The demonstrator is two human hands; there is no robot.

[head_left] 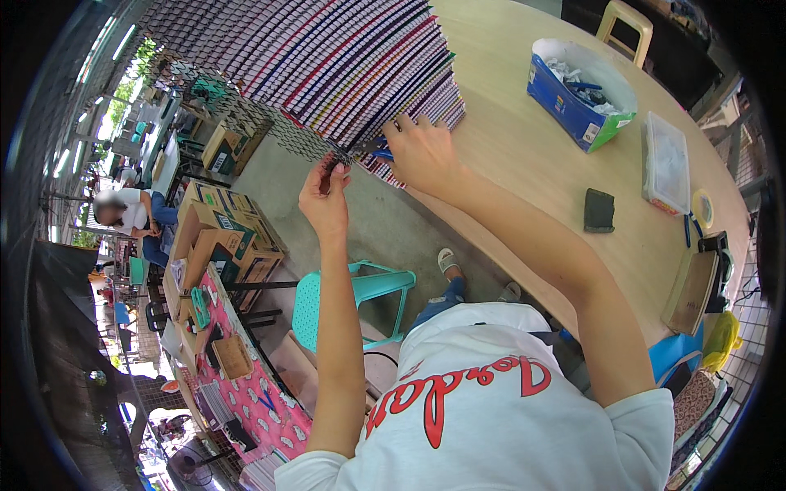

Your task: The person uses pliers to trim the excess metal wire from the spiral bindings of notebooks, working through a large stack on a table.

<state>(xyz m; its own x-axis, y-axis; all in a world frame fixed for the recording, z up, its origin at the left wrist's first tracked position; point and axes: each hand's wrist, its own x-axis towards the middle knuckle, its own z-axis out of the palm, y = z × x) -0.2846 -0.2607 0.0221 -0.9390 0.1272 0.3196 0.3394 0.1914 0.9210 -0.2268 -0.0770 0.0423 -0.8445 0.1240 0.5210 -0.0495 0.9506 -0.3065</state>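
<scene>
A tall stack of wire-bound notebooks [368, 78] with coloured edges rises at the top, by the edge of the wooden table. My left hand [325, 200] is raised at the stack's near lower corner. Its thumb and fingers are closed on a small dark curled piece [334, 160], too small to name surely. Just right of it, my right hand [422, 154] grips a blue-handled tool [381, 153] that looks like pliers, its tip pointing toward the left hand. My right fingers partly hide the tool, and its jaws are hard to make out.
On the table [499, 164] are a cardboard box with scraps [583, 90], a clear plastic container [667, 164], a dark block [599, 210] and a tape roll [702, 209]. A green stool [315, 311] stands below. Cartons [225, 233] and a seated person [135, 217] are leftward.
</scene>
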